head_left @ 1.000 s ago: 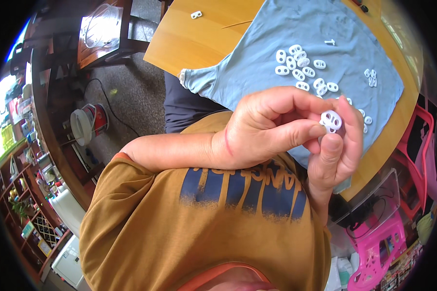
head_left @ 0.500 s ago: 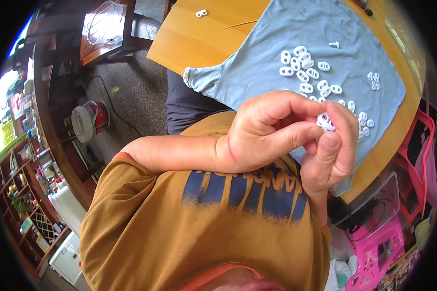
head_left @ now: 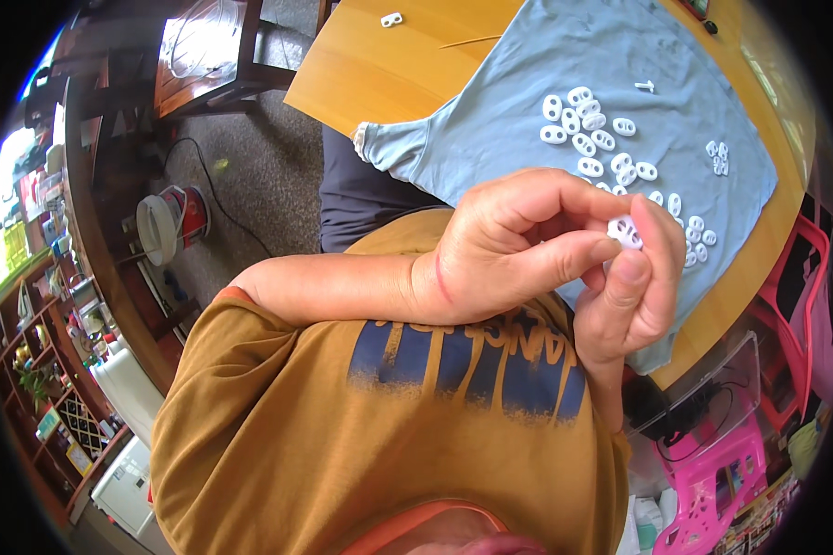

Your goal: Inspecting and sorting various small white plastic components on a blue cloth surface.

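Over the near edge of a light blue cloth [head_left: 491, 120], both my hands meet around a small white plastic two-hole cord lock [head_left: 626, 232]. My left hand [head_left: 518, 242] pinches it from the left between thumb and bent forefinger. From the right, my right hand [head_left: 640, 287] has its thumb and fingers closed on the same cord lock, and its remaining fingers are partly hidden. Past my fingertips, several white oval cord locks [head_left: 590, 121] lie scattered on the cloth. A tight little cluster of white parts [head_left: 717, 157] sits farther right, and a single small white T-shaped part [head_left: 645, 87] lies beyond them.
The cloth covers much of a yellow wooden table [head_left: 379, 69]. On the bare wood lie another white two-hole piece [head_left: 391, 19] and a thin brown stick [head_left: 469, 42]. A pink plastic chair [head_left: 713, 490] stands to the right; a white bucket [head_left: 159, 231] is on the floor at left.
My view has shifted slightly, so the table and cloth sit a little farther right. The cord lock between my fingers has turned somewhat, with its holes showing more plainly; both hands keep their grip.
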### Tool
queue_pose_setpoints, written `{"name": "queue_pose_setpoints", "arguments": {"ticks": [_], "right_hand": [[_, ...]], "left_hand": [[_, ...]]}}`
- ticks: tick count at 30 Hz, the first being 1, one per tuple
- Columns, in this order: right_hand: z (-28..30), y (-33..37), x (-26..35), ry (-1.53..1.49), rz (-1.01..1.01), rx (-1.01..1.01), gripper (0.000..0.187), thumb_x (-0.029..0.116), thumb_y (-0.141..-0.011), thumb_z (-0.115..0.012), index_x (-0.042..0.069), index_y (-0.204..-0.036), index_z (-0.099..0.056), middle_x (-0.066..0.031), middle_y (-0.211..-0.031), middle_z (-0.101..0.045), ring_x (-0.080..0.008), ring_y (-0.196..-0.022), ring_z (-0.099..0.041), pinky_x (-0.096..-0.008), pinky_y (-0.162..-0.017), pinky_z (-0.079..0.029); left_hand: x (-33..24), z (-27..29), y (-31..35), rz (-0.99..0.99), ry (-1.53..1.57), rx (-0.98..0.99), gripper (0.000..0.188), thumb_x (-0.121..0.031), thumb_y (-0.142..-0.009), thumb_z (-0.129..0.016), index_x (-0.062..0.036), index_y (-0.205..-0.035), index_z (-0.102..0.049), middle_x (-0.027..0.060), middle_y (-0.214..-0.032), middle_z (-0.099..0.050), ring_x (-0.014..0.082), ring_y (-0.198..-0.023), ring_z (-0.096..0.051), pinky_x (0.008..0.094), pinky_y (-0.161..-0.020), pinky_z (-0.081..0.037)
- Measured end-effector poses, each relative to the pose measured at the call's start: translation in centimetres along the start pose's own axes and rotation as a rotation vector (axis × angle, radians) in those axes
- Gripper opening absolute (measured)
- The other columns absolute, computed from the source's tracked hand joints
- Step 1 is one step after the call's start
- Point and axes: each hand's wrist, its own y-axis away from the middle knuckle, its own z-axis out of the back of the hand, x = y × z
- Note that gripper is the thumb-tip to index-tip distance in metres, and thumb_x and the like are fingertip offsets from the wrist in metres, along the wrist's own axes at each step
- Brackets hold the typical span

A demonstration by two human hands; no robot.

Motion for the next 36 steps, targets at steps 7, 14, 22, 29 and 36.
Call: {"name": "queue_pose_setpoints", "arguments": {"ticks": [7, 14, 22, 29, 36], "right_hand": [[0.3, -0.5, 0.2, -0.006, 0.029, -0.002, 0.028, 0.011, -0.089, -0.048, -0.007, -0.110, -0.055, -0.0129, -0.090, -0.056, -0.0215, -0.076, -0.054, -0.0316, -0.066, -0.045], [0.8, 0.1, -0.9, 0.063, 0.035, 0.018, 0.033, 0.013, -0.087, -0.052, -0.006, -0.114, -0.052, -0.0138, -0.093, -0.055, -0.0238, -0.077, -0.053, -0.0330, -0.070, -0.044], [0.9, 0.6, -2.4, 0.082, -0.087, -0.037, 0.024, 0.000, -0.080, -0.056, -0.006, -0.103, -0.058, -0.0105, -0.079, -0.057, -0.0207, -0.067, -0.053, -0.0295, -0.061, -0.044], [0.8, 0.1, -2.2, 0.097, -0.053, -0.020, 0.023, -0.003, -0.076, -0.059, -0.004, -0.099, -0.061, -0.0093, -0.076, -0.057, -0.0221, -0.065, -0.053, -0.0304, -0.061, -0.044], [1.2, -0.1, -2.4, 0.054, 0.003, -0.023, 0.023, -0.003, -0.073, -0.061, -0.002, -0.097, -0.062, -0.0071, -0.071, -0.056, -0.0220, -0.062, -0.053, -0.0301, -0.057, -0.044]], "left_hand": [[-0.6, -0.2, -0.5, 0.147, 0.139, 0.021, 0.028, 0.002, -0.086, -0.053, 0.0023, -0.114, -0.048, 0.0081, -0.094, -0.058, 0.0145, -0.085, -0.060, 0.0269, -0.076, -0.050], [-0.3, 0.0, -1.8, 0.272, 0.162, -0.074, 0.018, -0.008, -0.087, -0.057, 0.0010, -0.102, -0.055, 0.0036, -0.088, -0.059, 0.0088, -0.074, -0.056, 0.0235, -0.065, -0.049], [-6.1, 3.2, -10.3, -0.075, -0.342, -0.279, 0.027, -0.013, -0.080, -0.061, 0.0063, -0.098, -0.056, 0.0076, -0.078, -0.060, 0.0131, -0.064, -0.056, 0.0251, -0.061, -0.046], [-11.5, 6.1, -21.7, -0.390, -0.532, -0.389, 0.031, -0.009, -0.083, -0.056, 0.0069, -0.109, -0.051, 0.0092, -0.084, -0.058, 0.0123, -0.065, -0.055, 0.0229, -0.057, -0.043], [-7.9, 3.4, -19.0, -0.077, -0.834, -0.231, 0.031, -0.009, -0.083, -0.055, 0.0015, -0.112, -0.053, 0.0049, -0.085, -0.060, 0.0103, -0.062, -0.056, 0.0217, -0.054, -0.043]]}}
